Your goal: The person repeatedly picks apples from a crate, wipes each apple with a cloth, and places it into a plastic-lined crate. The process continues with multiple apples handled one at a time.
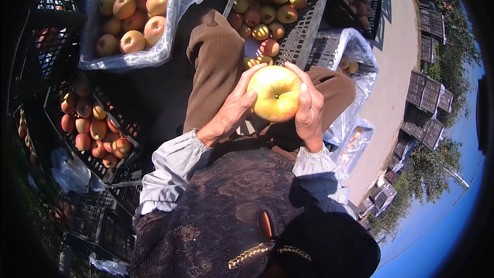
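Between my two hands is a large yellow apple (272, 102), its dimpled end facing up toward me. The fingers and thumb of my left hand (237, 106) press against its left side. My right hand (310, 110) grips the opposite side, fingers curled along it. Just beyond my hands stands a plastic crate (314, 11) with slotted walls, holding loose yellow and red apples (267, 14). The held apple is above my lap, between my knees, and hides part of the crate's near end.
A crate lined with clear plastic film (170, 52) holds apples at upper left. Another black crate (87, 154) of red apples is at left. Film-lined crates (357, 50) stand beyond my right knee. A pale paved strip (393, 58) runs along the right, with stacked crates (424, 92) beyond.
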Tool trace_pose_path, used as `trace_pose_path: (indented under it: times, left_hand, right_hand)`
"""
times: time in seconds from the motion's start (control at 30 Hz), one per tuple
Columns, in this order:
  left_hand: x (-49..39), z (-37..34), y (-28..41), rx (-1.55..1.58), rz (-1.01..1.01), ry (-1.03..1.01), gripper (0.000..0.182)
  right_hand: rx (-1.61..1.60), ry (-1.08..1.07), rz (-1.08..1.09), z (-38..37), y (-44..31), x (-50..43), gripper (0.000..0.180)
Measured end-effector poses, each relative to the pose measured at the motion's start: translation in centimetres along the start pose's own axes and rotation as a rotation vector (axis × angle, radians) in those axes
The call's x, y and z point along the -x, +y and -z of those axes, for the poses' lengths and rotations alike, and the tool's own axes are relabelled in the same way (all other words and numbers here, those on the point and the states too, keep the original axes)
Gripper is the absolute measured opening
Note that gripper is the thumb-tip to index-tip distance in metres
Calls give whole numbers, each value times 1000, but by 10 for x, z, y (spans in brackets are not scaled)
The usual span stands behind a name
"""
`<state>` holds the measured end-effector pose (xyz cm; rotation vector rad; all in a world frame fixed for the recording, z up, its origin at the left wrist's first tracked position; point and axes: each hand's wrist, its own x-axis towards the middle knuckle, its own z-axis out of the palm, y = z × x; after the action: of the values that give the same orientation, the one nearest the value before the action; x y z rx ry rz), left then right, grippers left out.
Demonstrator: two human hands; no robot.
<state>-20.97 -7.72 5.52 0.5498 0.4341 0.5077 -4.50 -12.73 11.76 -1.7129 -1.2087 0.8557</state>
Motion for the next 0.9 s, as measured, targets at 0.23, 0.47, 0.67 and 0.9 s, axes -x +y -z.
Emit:
trace_pose_path:
  times: [0.23, 0.47, 0.67, 0.9]
  left_hand:
    - [30, 7, -1, 44, -60, 38, 83]
    - [91, 48, 6, 503, -312, -31, 86]
    - [205, 129, 10, 290, -679, 624, 74]
    - [277, 251, 48, -512, -736, 1399, 78]
  right_hand:
    - [-21, -69, 2, -14, -14, 9, 53]
    - [-123, -298, 37, -71, -44, 9, 59]
    - [-166, -417, 32, -91, -41, 1, 46]
    - [-156, -338, -107, -86, -19, 1, 37]
